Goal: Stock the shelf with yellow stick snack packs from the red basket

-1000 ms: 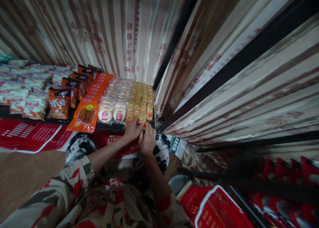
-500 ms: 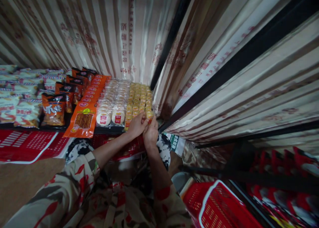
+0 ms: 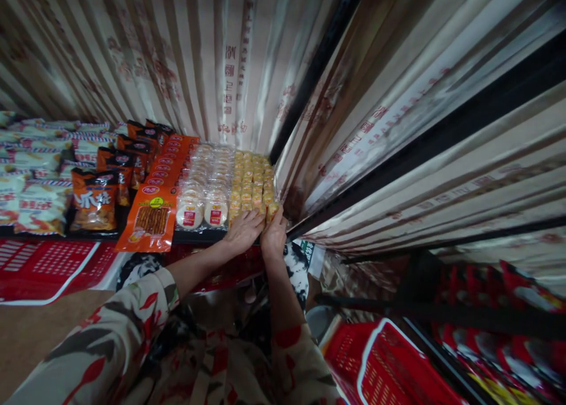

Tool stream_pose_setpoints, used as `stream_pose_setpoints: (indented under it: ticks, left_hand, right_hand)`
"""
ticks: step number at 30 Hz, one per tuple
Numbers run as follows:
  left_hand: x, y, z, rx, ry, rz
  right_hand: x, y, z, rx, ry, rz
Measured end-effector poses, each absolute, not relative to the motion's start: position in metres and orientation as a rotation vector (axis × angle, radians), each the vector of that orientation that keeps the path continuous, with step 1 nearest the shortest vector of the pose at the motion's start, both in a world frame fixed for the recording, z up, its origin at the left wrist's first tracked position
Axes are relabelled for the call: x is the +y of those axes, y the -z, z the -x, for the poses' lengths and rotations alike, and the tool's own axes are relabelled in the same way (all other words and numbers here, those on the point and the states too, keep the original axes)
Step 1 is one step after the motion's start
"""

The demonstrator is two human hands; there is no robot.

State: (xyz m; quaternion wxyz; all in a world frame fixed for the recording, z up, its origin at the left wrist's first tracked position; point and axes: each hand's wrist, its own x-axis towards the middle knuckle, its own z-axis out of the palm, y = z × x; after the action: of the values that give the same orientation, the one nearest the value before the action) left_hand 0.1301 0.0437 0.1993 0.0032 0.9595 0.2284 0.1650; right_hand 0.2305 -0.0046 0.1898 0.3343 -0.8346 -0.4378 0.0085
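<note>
Rows of small yellow-wrapped snack packs (image 3: 252,178) fill the right end of the black shelf (image 3: 203,236). My left hand (image 3: 244,233) lies over the front of these rows, its fingers stretched out and touching the packs. At the front right corner, my right hand (image 3: 273,237) has its thumb and fingers around a yellow snack pack (image 3: 273,209), partly hidden by the fingers. Just left of my hands stand two rows of clear-wrapped round white crackers (image 3: 202,213). Flat orange snack bags (image 3: 150,219) overlap beside them.
Black-and-orange bags (image 3: 94,198) and pale snack bags (image 3: 42,204) line the shelf's left. Printed curtains (image 3: 186,57) hang behind, with a black pole (image 3: 305,75) at the corner. Red baskets (image 3: 48,269) are below; red packets (image 3: 490,293) sit at lower right.
My hands were together at one yellow pack at the front right. My left hand has come away from it and spread over the neighbouring packs. The view has shifted slightly.
</note>
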Motion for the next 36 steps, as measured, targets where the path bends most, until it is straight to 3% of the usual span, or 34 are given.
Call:
stream_pose_setpoints:
  ticks: [36]
  left_hand:
    - [0.042,-0.180,-0.121,0.687,-0.473,-3.002]
  right_hand:
    - [-0.011,-0.173,-0.229,-1.218,-0.002,1.945]
